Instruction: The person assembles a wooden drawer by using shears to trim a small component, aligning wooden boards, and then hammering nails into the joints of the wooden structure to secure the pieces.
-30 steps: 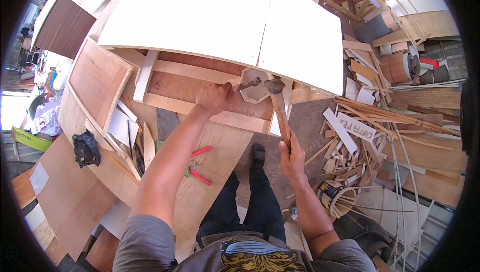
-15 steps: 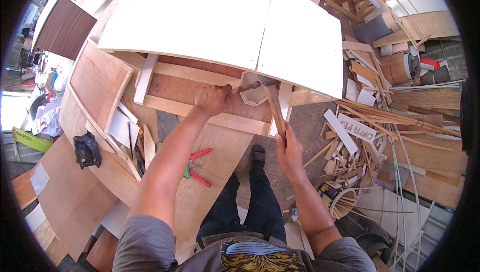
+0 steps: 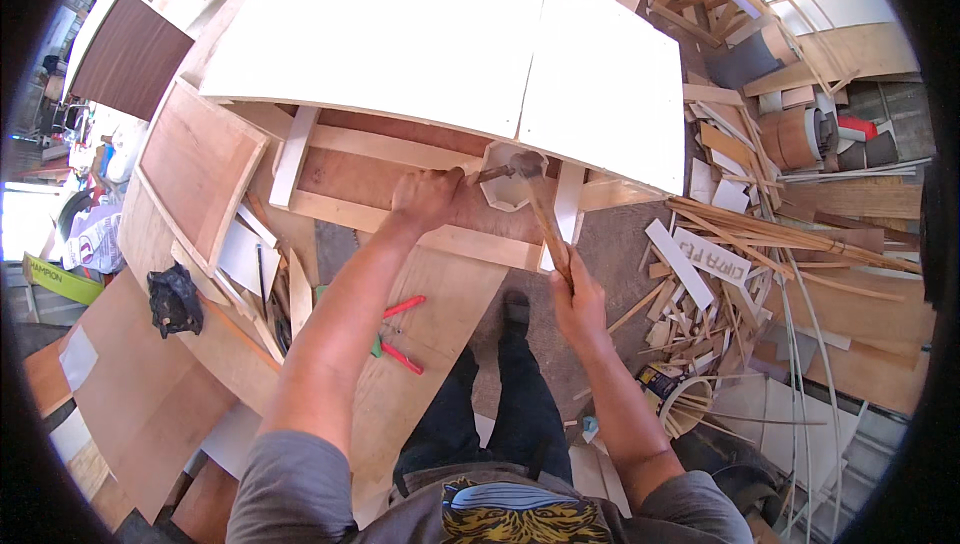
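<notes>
My left hand (image 3: pixel 428 196) is closed around a short, dark rod-like tool, probably a chisel (image 3: pixel 492 174), held sideways over the open side of a wooden frame (image 3: pixel 390 149). Its far end, under the fist, is hidden. My right hand (image 3: pixel 578 296) grips the wooden handle of a hammer (image 3: pixel 548 219). The hammer's head meets the right end of the tool, or is very close to it. Just behind them sits a white octagonal piece (image 3: pixel 503 194) within the frame. A large white panel (image 3: pixel 400 34) covers the top of the frame.
Red-handled pliers-like tools (image 3: pixel 402 356) lie on a plywood sheet (image 3: pixel 440 309) below my left arm. A framed brown panel (image 3: pixel 200 169) leans at left beside a black plastic bag (image 3: pixel 175 301). Wood offcuts (image 3: pixel 690 324) and a bucket of sticks (image 3: pixel 685 399) crowd the right.
The hammer's head has swung left and slightly down, up to the end of the tool in my left hand. The left hand stays almost in place.
</notes>
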{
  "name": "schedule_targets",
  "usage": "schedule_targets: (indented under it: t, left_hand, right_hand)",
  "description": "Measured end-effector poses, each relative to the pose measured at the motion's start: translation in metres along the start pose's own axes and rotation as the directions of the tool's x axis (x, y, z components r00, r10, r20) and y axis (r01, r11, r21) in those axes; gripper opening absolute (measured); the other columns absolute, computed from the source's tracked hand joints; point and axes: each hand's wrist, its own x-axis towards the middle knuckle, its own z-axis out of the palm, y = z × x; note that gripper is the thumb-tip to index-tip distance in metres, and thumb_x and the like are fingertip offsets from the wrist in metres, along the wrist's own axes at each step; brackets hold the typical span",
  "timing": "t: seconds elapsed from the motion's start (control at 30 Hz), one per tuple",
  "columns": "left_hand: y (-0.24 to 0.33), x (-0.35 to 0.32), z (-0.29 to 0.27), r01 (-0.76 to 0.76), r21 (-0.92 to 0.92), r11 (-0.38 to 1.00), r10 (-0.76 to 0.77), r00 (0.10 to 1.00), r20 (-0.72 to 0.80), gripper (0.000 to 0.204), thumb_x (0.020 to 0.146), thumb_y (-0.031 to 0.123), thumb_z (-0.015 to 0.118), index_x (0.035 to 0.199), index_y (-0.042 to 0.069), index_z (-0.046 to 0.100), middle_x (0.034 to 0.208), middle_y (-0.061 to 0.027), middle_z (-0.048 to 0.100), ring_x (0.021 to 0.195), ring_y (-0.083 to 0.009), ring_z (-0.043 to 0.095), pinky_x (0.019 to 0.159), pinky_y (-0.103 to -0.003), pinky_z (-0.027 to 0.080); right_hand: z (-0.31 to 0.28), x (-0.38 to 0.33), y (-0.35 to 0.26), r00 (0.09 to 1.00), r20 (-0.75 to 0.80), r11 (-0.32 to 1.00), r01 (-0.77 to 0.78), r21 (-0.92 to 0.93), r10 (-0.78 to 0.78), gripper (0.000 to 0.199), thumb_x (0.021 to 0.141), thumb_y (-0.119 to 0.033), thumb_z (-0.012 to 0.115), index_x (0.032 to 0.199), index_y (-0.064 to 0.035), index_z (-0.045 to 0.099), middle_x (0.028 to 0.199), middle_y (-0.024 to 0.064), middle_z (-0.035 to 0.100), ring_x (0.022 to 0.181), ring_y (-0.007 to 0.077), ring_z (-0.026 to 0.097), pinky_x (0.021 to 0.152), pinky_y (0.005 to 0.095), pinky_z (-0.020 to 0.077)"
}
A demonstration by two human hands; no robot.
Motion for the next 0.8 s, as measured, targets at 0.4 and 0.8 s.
schedule_targets:
  t: [0.4,0.8]
  left_hand:
    - [-0.035,-0.068,0.034,0.347,-0.351,0.87,-0.434,0.876,-0.21,0.037,0.106,0.038,0.044,0.098,0.006,0.06,0.084,-0.024,0.069,0.083,-0.0454,0.066,0.073,-0.058,0.05]
    - [-0.047,-0.067,0.044,0.4,-0.262,0.879,-0.462,0.85,-0.254,0.033,0.104,0.036,0.048,0.094,0.007,0.061,0.082,-0.0235,0.068,0.084,-0.0428,0.067,0.074,-0.056,0.051]
  right_hand:
    - [0.065,-0.059,0.011,0.913,0.231,0.814,0.404,-0.417,-0.335,0.049,0.091,-0.033,0.071,0.137,-0.0188,0.061,0.085,0.0063,0.058,0.077,0.0256,0.067,0.062,0.0389,0.0572]
    - [0.069,0.1,-0.014,0.937,0.072,0.81,0.332,-0.484,-0.341,0.021,0.091,-0.024,0.065,0.102,-0.0069,0.066,0.104,0.0134,0.066,0.093,0.0346,0.066,0.075,0.0459,0.0568]
